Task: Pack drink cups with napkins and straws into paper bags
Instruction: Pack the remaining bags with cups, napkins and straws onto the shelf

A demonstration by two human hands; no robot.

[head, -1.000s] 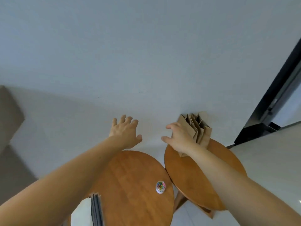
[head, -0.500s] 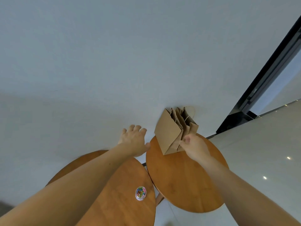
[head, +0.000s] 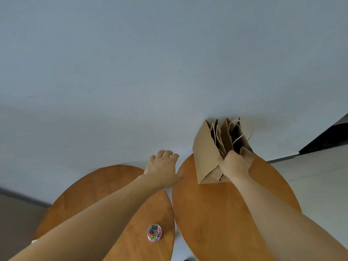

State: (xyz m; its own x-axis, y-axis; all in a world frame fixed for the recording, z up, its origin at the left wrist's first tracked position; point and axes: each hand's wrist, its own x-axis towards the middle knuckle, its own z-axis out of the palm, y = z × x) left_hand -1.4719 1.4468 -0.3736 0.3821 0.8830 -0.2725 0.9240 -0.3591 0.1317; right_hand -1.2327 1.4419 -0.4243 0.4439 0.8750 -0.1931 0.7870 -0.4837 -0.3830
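Note:
Several brown paper bags [head: 207, 155] with cord handles stand bunched upright at the far edge of the right round wooden table [head: 226, 213], against the wall. My right hand [head: 232, 162] grips the bags' near edges, fingers curled into the bunch. My left hand [head: 162, 169] hovers with relaxed fingers over the gap between the two tables, just left of the bags, holding nothing. No cups, napkins or straws are in view.
A second round wooden table [head: 98, 189] stands on the left, with a small clear tub of coloured paper clips [head: 154, 233] on it. A grey wall rises behind both tables. A dark door frame [head: 325, 140] is at the right.
My right hand has closed on the bunch of bags. The left hand has moved nearer to them. The view has drawn closer to the right table.

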